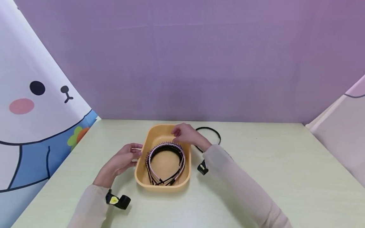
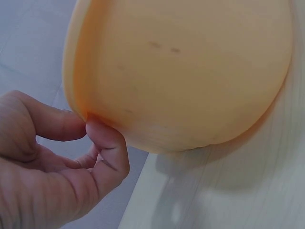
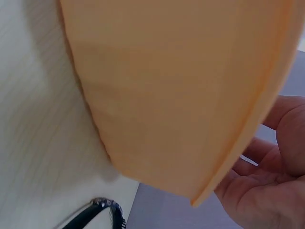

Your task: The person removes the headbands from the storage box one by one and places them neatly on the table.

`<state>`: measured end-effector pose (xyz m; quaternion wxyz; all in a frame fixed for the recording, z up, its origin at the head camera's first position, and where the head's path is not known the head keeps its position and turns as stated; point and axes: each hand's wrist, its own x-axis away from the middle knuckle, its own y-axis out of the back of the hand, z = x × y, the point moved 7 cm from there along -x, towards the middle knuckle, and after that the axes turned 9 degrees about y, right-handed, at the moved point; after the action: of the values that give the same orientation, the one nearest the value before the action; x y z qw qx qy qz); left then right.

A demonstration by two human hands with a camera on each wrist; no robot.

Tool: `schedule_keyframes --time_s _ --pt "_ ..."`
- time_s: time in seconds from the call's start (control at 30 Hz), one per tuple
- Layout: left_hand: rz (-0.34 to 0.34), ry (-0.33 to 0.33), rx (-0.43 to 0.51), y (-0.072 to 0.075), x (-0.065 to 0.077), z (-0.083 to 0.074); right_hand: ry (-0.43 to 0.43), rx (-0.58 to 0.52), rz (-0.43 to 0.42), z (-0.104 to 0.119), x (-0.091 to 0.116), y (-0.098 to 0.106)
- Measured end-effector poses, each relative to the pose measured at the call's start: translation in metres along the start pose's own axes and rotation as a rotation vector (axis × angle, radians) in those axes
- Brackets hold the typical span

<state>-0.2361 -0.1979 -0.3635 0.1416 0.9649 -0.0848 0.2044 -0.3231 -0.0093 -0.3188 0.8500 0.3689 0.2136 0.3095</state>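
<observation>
A light orange plastic bin (image 1: 138, 177) sits on the table with several spiky-toothed hair headbands (image 1: 152, 172) inside, black and pale pink ones, nested into a ring. My left hand (image 1: 123, 158) is at the bin's left side; in the left wrist view its thumb and index finger (image 2: 107, 138) pinch the rim. Over the bin's upper right part is my right hand (image 1: 186, 134), thumb and fingertips apart just above the top of the headbands. The bin wall (image 3: 176, 109) hides part of that hand's fingers in the right wrist view.
One black headband (image 1: 219, 134) lies on the table (image 1: 271, 164) right of the bin, partly behind my right forearm. A purple backdrop (image 1: 199, 63) rises at the table's far edge, and a cartoon-printed cloth (image 1: 42, 126) hangs at the left.
</observation>
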Motion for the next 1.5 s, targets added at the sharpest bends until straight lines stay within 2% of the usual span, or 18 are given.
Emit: schedule_keyframes --time_s 0.3,0.57,0.83,1.03,1.5 --pt "0.006 -0.010 0.015 0.001 0.001 0.001 -0.033 0.001 0.061 0.000 -0.008 -0.017" --pt "-0.002 -0.001 0.012 0.000 0.000 0.002 -0.018 0.079 0.129 0.001 -0.013 -0.026" --pt "-0.001 -0.001 0.012 -0.001 0.000 0.001 -0.053 0.029 0.161 0.001 -0.012 -0.033" --pt "0.010 -0.012 0.019 0.000 0.000 0.002 -0.016 0.009 0.124 0.003 -0.013 -0.031" --pt "0.023 -0.035 0.033 0.001 0.000 0.001 -0.008 -0.022 -0.005 0.001 -0.011 -0.021"
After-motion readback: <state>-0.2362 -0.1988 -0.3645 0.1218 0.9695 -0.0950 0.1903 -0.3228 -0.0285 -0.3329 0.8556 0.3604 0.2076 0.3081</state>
